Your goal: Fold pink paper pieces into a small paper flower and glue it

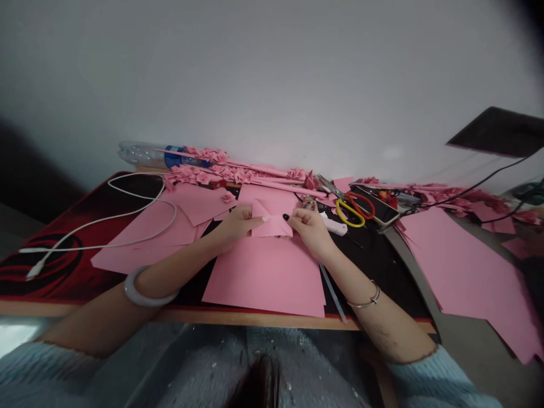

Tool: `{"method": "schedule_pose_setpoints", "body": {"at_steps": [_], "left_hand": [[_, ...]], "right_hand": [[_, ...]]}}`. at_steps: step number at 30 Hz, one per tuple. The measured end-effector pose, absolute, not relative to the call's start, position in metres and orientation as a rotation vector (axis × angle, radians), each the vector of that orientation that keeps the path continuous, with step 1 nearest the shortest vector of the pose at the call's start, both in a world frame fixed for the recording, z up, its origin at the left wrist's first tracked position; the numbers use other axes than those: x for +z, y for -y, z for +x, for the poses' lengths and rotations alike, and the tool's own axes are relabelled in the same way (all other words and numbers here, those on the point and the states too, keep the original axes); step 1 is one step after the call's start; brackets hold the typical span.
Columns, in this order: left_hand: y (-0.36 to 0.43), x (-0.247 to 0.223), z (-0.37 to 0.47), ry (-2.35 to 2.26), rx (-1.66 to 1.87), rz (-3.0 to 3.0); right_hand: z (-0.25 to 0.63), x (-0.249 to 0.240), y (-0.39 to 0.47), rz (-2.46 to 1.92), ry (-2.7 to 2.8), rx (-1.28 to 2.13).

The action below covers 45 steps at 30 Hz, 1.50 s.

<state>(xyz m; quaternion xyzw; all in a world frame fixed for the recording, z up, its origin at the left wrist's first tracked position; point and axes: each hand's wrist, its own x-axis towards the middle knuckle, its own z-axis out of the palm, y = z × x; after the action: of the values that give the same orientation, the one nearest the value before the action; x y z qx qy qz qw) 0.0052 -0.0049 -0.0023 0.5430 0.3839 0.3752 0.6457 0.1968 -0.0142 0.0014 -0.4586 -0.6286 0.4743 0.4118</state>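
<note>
A small creased piece of pink paper is held up between my two hands, with fold lines running toward its middle. My left hand pinches its left edge, thumb on top. On the right edge, my right hand grips it between thumb and fingers; the thumb has a dark nail. Beneath lies a stack of larger pink paper sheets on the dark mat. A white-handled tool, partly hidden, lies just beyond my right hand.
Scissors with red and yellow handles and a phone lie right of centre. Pink paper flowers and a plastic bottle line the wall. A white cable crosses the left side; more pink sheets lie far right.
</note>
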Motion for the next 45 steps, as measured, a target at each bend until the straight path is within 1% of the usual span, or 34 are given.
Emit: {"method": "schedule_pose_setpoints", "body": {"at_steps": [4, 10, 15, 20, 25, 32, 45], "left_hand": [[0.005, -0.002, 0.007, -0.982, 0.953, 1.340], [0.005, -0.002, 0.004, -0.703, 0.893, 1.096], [0.004, 0.006, 0.001, -0.592, 0.821, 0.974], [0.003, 0.007, 0.002, -0.639, 0.739, 0.941], [0.005, -0.002, 0.004, -0.775, 0.766, 1.184], [0.003, -0.004, 0.004, -0.805, 0.816, 1.281], [0.003, -0.007, 0.004, -0.771, 0.849, 1.239]], "right_hand": [[0.194, 0.005, 0.017, -1.056, 1.444, 1.385], [0.196, 0.007, 0.018, -0.945, 1.324, 1.479], [0.200, 0.008, 0.016, -0.901, 1.232, 1.568], [0.201, 0.008, 0.017, -0.881, 1.238, 1.555], [0.198, 0.007, 0.017, -0.969, 1.415, 1.410], [0.199, 0.006, 0.017, -1.020, 1.518, 1.321], [0.200, 0.006, 0.016, -1.055, 1.429, 1.356]]}}
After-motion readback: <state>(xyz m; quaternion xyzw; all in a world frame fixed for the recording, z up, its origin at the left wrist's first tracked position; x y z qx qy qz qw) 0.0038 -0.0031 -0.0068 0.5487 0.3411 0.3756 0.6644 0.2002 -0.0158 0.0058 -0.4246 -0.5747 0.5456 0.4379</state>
